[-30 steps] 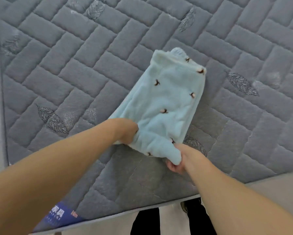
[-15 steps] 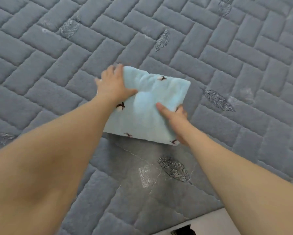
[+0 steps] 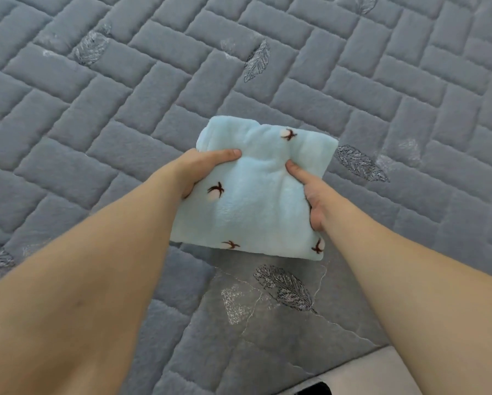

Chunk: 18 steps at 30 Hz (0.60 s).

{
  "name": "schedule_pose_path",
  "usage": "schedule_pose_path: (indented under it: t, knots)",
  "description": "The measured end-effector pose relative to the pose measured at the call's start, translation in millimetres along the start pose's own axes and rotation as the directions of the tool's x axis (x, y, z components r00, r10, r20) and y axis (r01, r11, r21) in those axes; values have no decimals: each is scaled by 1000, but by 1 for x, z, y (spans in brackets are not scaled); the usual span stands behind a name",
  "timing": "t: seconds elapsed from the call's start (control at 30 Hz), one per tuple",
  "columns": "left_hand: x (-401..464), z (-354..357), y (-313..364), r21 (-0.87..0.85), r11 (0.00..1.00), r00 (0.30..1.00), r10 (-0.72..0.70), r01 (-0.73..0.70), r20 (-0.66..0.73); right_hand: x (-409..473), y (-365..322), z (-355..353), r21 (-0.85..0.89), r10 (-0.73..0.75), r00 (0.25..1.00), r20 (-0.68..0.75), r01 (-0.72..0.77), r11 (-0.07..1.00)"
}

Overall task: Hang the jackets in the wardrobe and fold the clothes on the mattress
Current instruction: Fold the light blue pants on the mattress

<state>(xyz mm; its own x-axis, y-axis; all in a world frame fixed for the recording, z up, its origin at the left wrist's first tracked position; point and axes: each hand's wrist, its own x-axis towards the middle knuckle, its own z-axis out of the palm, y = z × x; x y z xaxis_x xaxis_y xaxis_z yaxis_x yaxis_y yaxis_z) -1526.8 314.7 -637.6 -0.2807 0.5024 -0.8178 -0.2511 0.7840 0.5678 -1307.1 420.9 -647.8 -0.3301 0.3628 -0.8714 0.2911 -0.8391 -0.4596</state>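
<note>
Your left hand grips the left edge of the folded light-blue fleece garment, thumb on top. Your right hand grips its right edge likewise; the garment sits over the grey quilted mattress, near its front edge.

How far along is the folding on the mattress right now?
Done: the light blue garment is folded into a compact square. In hand: left hand and right hand grip its sides on the mattress. Left: setting it down; jackets and wardrobe aren't visible.
</note>
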Motion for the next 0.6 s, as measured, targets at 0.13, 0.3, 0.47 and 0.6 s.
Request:
schedule_pose_path:
  t: [0.13,0.3,0.47,0.6]
  knots:
    - [-43,67,37,18,1000,1000,-21,21,13,-64,-17,-60,71,-7,994,-107,15,997]
    - [-118,169,104,66,997,995,30,-37,100,-182,-43,-146,143,-109,956,-271,152,978]
    - [-213,275,166,164,973,975,136,-165,175,-307,-56,-223,276,-191,906,-377,306,911]
    - [-301,374,213,265,916,934,229,-303,275,-416,-56,-298,366,-232,866,-444,411,835]
